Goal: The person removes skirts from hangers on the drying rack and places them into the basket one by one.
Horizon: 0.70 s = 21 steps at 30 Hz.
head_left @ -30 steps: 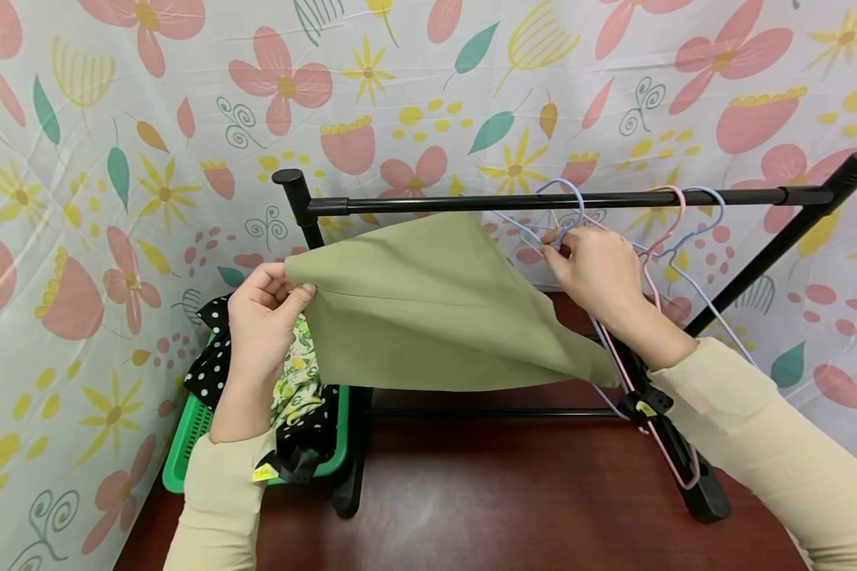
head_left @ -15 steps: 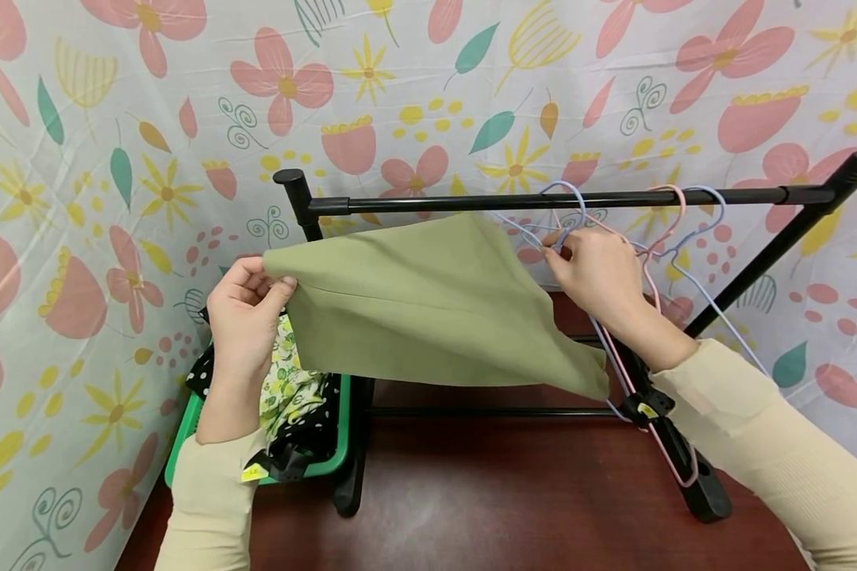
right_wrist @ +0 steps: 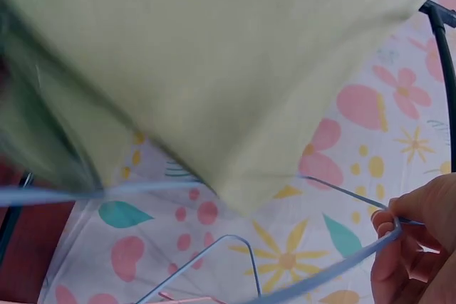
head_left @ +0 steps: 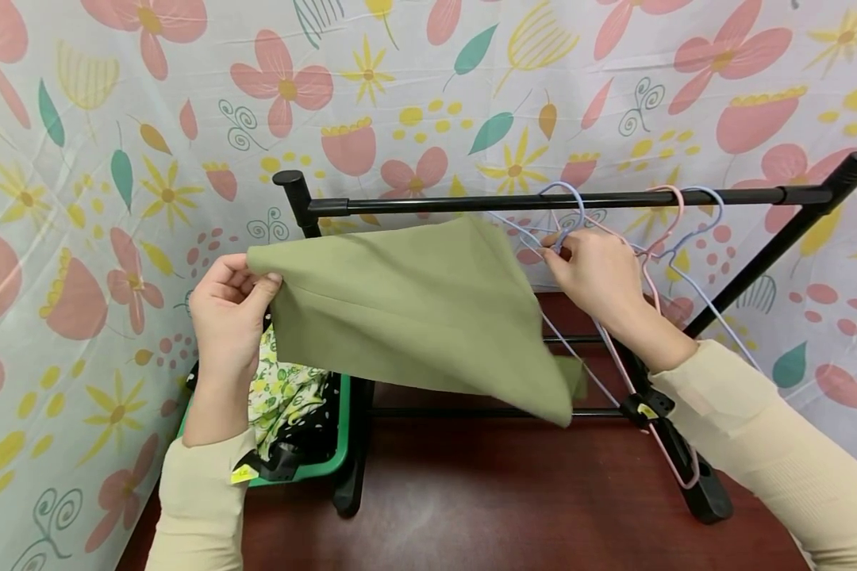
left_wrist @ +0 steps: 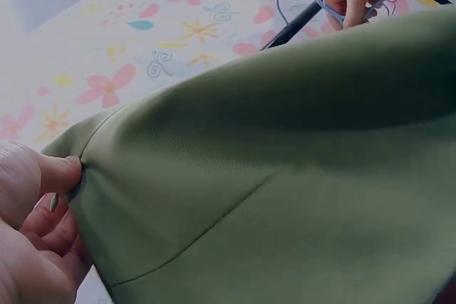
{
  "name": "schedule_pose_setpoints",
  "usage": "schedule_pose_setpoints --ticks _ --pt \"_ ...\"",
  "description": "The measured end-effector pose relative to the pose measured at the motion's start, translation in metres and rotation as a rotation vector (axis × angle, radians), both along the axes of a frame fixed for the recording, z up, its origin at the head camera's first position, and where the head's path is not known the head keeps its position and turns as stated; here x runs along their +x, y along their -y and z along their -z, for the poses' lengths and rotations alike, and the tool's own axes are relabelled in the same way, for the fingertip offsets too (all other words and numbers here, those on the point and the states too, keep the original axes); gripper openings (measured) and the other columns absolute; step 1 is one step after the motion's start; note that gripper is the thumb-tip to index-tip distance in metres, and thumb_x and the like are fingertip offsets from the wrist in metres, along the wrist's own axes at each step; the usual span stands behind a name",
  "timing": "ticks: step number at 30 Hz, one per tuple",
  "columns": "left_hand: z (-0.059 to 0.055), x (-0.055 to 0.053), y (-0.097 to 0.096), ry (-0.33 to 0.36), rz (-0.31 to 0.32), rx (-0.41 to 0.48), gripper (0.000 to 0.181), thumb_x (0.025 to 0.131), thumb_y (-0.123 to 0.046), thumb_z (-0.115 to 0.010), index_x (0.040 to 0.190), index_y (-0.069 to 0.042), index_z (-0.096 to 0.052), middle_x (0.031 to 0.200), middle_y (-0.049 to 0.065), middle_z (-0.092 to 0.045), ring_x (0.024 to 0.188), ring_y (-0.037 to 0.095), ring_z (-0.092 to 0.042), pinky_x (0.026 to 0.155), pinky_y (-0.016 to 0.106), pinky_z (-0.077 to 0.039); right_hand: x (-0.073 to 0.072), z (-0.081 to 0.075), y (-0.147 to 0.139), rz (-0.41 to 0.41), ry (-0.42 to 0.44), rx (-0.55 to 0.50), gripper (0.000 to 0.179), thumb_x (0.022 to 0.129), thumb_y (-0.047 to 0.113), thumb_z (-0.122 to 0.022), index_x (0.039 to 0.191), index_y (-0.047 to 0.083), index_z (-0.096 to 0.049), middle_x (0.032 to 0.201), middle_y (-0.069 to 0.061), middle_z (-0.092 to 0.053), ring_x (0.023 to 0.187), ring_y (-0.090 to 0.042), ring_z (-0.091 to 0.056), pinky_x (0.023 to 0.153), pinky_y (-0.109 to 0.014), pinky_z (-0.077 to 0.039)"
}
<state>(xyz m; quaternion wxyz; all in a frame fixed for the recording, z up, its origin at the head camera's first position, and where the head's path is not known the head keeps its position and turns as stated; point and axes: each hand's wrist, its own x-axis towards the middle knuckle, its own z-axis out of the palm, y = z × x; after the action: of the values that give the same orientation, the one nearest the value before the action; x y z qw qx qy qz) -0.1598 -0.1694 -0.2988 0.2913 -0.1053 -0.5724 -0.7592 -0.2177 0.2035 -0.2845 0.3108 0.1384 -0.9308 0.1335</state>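
My left hand (head_left: 228,317) pinches the upper left corner of a plain olive-green garment (head_left: 407,309) with a stitched seam; its exact kind cannot be told. The cloth stretches sideways below the rail, and its loose right end droops. Under the hook of a light blue clothes hanger (head_left: 570,198), my right hand (head_left: 600,266) grips the hanger's neck while the hook sits over the rail. In the right wrist view, the green cloth (right_wrist: 235,69) hangs across the blue hanger's lower wire (right_wrist: 342,191) and hides part of it.
A black garment rack's rail (head_left: 436,205) runs across the back. Pink (head_left: 674,214) and blue hangers (head_left: 714,214) hang at its right. On the reddish-brown table (head_left: 471,492), a green basket (head_left: 343,444) holds lemon-print (head_left: 286,396) and polka-dot cloth. A floral curtain stands behind.
My left hand has moved left, drawing the green garment with it. The garment's right end has slid away from the hanger's right side and swings lower. My right hand has stayed put.
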Motion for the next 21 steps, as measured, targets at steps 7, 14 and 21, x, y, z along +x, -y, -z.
schedule_pose_setpoints --ticks 7,14,21 --pt "-0.001 0.002 0.008 -0.008 -0.021 -0.009 0.013 0.078 0.011 -0.066 0.089 0.004 -0.065 0.079 0.006 -0.067 0.069 0.015 -0.061 0.063 0.021 -0.049 -0.002 0.001 -0.003 0.014 -0.01 -0.014 0.027 0.083 0.023 -0.064 0.059 0.01 -0.064 0.051 -0.006 -0.05 0.045 -0.025 -0.046 0.039 -0.038 -0.031" --pt "-0.003 0.006 0.027 -0.009 -0.112 0.057 0.012 0.078 0.012 -0.063 0.089 0.008 -0.064 0.076 0.008 -0.067 0.064 0.014 -0.06 0.057 0.02 -0.049 -0.002 0.0 -0.006 0.02 -0.013 -0.039 0.017 0.082 0.022 -0.063 0.073 0.011 -0.073 0.062 -0.009 -0.061 0.048 -0.029 -0.052 0.039 -0.044 -0.034" --pt "-0.007 0.008 0.052 -0.033 -0.229 0.144 0.012 0.073 0.015 -0.066 0.084 0.011 -0.063 0.072 0.01 -0.067 0.062 0.017 -0.058 0.061 0.022 -0.049 0.0 -0.001 -0.009 0.022 0.001 -0.025 0.023 0.084 0.02 -0.062 0.065 0.009 -0.069 0.059 -0.008 -0.058 0.042 -0.025 -0.045 0.036 -0.037 -0.029"
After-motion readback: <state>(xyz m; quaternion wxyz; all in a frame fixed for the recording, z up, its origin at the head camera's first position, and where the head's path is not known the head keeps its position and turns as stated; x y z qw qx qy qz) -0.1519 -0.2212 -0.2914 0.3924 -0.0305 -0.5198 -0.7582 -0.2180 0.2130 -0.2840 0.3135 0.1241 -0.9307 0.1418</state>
